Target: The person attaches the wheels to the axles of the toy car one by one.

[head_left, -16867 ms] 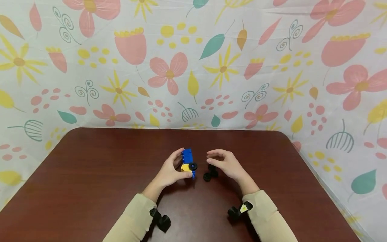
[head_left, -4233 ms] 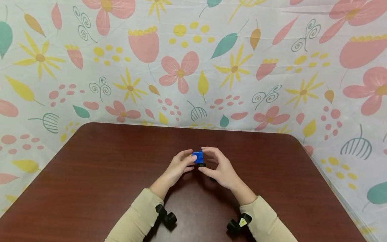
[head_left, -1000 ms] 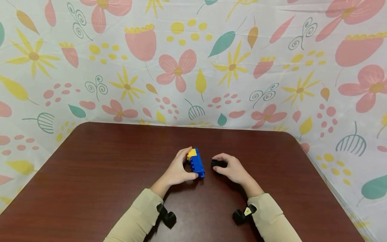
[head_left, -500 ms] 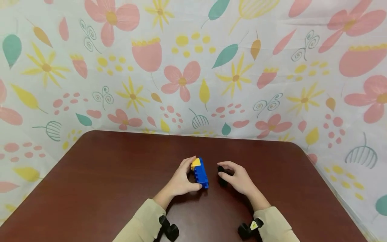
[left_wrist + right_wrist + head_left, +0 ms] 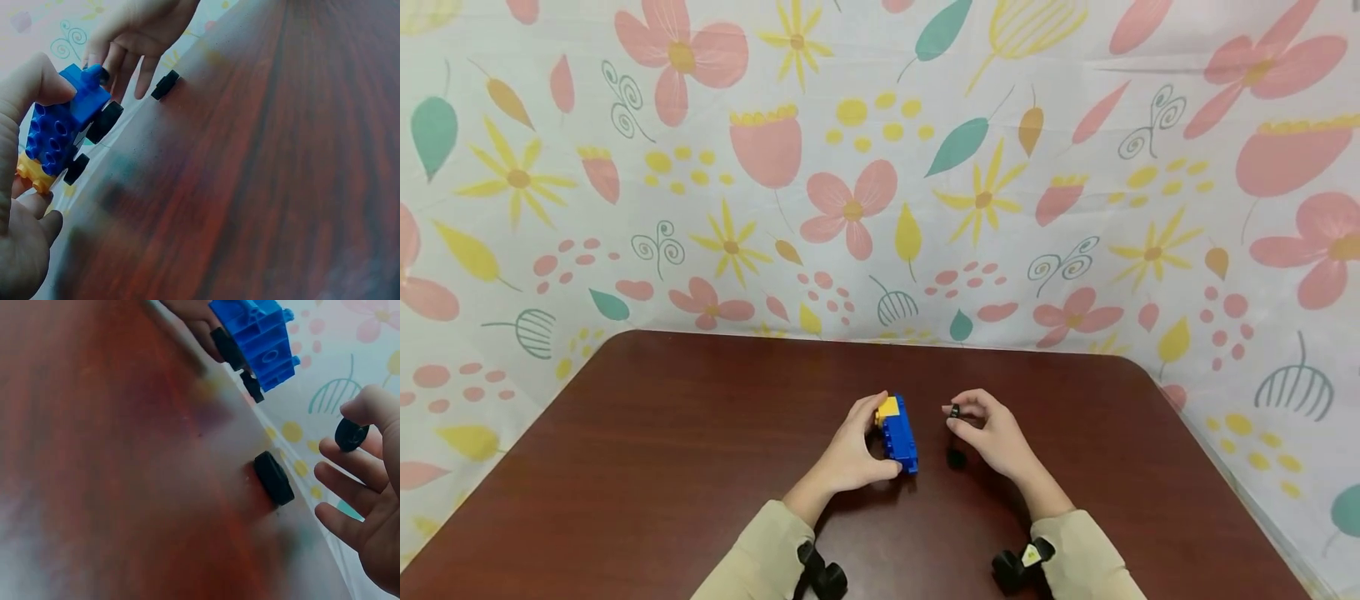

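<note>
My left hand [image 5: 852, 454] grips a toy block car [image 5: 898, 437], thumb at one end and fingers at the other. The car has a blue studded body and a yellow block [image 5: 888, 407]. Two black wheels [image 5: 105, 122] sit on one of its sides in the left wrist view. Between thumb and forefinger, my right hand [image 5: 1000, 437] pinches a small black wheel [image 5: 352, 434], raised off the table; its other fingers are spread. Another black wheel [image 5: 274, 478] stands on edge on the table below that hand.
The dark brown table [image 5: 700, 433] has rounded far corners. Behind it hangs a white flowered cloth [image 5: 865, 275]. Black wrist cameras [image 5: 823, 575] are strapped over both beige sleeves [image 5: 760, 554].
Earlier several black wheels lay by my right hand; now it has lifted one, and another shows on the table below. The left hand has turned the car since the oldest frame.
</note>
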Demonstrator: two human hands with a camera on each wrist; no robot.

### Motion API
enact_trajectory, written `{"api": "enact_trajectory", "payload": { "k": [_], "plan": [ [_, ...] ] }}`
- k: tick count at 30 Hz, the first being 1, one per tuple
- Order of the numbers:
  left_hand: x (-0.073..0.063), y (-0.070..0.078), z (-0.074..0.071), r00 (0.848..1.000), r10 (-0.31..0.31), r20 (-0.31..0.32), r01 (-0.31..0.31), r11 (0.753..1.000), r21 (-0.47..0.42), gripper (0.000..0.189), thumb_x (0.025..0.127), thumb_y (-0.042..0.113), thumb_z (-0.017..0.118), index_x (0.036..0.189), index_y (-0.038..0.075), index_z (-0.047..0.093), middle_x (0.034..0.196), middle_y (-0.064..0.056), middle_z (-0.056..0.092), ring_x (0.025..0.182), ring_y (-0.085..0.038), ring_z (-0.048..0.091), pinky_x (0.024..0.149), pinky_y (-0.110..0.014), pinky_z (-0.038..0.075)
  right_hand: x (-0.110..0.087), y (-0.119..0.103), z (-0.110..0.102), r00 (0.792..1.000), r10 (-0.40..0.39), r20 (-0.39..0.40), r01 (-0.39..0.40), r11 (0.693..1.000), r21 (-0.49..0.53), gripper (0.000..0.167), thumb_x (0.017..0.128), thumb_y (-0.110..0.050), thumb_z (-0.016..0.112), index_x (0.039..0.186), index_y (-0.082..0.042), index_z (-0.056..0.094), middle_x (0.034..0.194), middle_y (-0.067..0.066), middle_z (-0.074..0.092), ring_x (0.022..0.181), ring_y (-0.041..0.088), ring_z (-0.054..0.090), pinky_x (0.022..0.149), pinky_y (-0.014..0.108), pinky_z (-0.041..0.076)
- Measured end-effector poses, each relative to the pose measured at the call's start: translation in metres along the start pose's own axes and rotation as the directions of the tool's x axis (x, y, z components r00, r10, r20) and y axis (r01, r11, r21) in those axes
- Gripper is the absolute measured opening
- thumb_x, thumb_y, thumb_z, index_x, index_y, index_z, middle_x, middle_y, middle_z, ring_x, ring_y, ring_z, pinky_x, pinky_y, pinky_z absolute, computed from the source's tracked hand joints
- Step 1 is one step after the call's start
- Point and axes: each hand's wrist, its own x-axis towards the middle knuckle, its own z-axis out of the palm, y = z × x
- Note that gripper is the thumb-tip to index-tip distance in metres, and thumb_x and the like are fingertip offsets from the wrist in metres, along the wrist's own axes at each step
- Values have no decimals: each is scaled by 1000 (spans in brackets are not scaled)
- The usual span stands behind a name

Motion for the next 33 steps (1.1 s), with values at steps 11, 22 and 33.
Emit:
{"api": "enact_trajectory", "payload": {
  "k": [11, 22, 33],
  "plan": [
    [-1, -3, 2, 1000, 17, -26, -16, 999, 36, 100, 66, 23, 78, 150, 8, 24, 149, -4, 31, 129, -20, 41, 105, -45, 40, 16, -9, 13, 1000, 26, -3, -26, 983, 180, 28, 87, -13, 67, 101, -2, 46, 115, 18, 67, 112, 30, 61, 77, 21, 50],
    [-1, 0, 5, 999, 33, 12, -33, 999, 20, 101, 67, 24, 77, 151, 11, 23, 151, -3, 28, 133, -18, 38, 107, -44, 38, 20, -16, 23, 1000, -14, 11, 11, 973, 229, 31, 90, -20, 65, 114, -6, 53, 127, 13, 61, 123, 29, 51, 89, 18, 47],
    [-1, 3, 6, 998, 45, 32, -45, 999, -12, 101, 67, 20, 78, 151, 10, 23, 152, -3, 26, 136, -18, 35, 109, -44, 35, 20, -20, 33, 993, -68, 99, 47, 979, 199, 41, 92, -19, 61, 131, -6, 52, 139, 15, 51, 135, 31, 40, 96, 30, 48]
  ]
}}
